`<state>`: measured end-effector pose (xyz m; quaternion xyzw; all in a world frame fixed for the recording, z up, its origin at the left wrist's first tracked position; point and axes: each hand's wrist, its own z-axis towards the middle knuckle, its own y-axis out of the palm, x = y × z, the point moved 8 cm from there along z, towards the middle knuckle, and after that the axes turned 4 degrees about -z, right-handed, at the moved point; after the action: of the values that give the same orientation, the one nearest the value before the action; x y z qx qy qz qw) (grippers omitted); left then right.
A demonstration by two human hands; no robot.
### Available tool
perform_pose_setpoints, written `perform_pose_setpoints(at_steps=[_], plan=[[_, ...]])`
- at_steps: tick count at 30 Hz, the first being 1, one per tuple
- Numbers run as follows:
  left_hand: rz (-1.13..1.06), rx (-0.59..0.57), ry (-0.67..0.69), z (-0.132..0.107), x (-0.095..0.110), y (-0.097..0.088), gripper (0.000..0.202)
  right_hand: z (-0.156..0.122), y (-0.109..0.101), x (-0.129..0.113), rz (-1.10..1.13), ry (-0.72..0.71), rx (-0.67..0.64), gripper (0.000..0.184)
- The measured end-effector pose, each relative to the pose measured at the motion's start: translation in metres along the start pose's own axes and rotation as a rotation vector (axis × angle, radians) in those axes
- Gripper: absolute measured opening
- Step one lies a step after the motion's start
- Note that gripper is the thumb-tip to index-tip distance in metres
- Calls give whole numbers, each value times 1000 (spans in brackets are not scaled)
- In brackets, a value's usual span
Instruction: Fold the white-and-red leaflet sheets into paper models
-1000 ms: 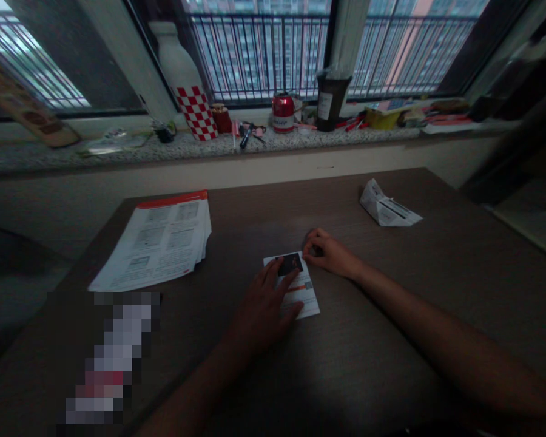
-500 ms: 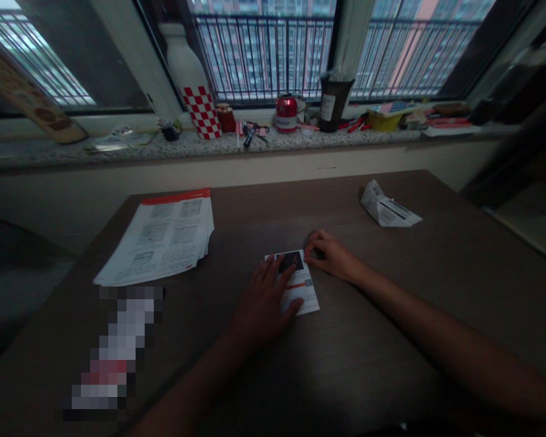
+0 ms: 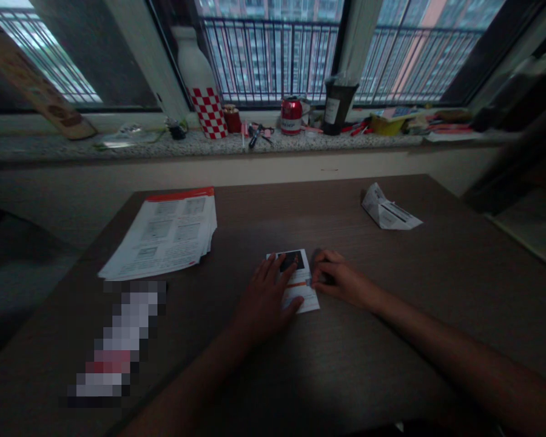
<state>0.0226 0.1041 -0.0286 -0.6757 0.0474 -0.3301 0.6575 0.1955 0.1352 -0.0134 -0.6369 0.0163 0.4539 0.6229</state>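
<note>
A small printed paper sheet (image 3: 304, 274), with a dark picture at its top and an orange stripe, lies flat on the table. My left hand (image 3: 269, 297) rests over its left part, fingers stretched out and spread, hiding much of that side. At the paper's right edge is my right hand (image 3: 339, 276), its fingers curled and thumb and forefinger closed together against the edge. A folded paper shape (image 3: 386, 211) sits farther back on the right.
The brown table (image 3: 264, 212) holds a stack of printed sheets (image 3: 168, 237) with a red top edge at the left. A blurred-out long object (image 3: 122, 340) lies in front of it. Behind, the windowsill carries a checkered bottle (image 3: 208, 109), a red can (image 3: 291, 115) and a dark cup (image 3: 338, 108).
My right hand has slid down along the paper's right edge, towards me. My left hand and the paper have stayed in place. The view has shifted slightly.
</note>
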Motion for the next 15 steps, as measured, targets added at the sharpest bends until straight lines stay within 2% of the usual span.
perform_pose_setpoints(at_steps=[9,15], plan=[[-13,36,14,0,-1,1,70,-29,6,-13,-22,23,-33,15],[-8,23,13,0,-2,2,71,-34,6,-13,11,36,-47,21]])
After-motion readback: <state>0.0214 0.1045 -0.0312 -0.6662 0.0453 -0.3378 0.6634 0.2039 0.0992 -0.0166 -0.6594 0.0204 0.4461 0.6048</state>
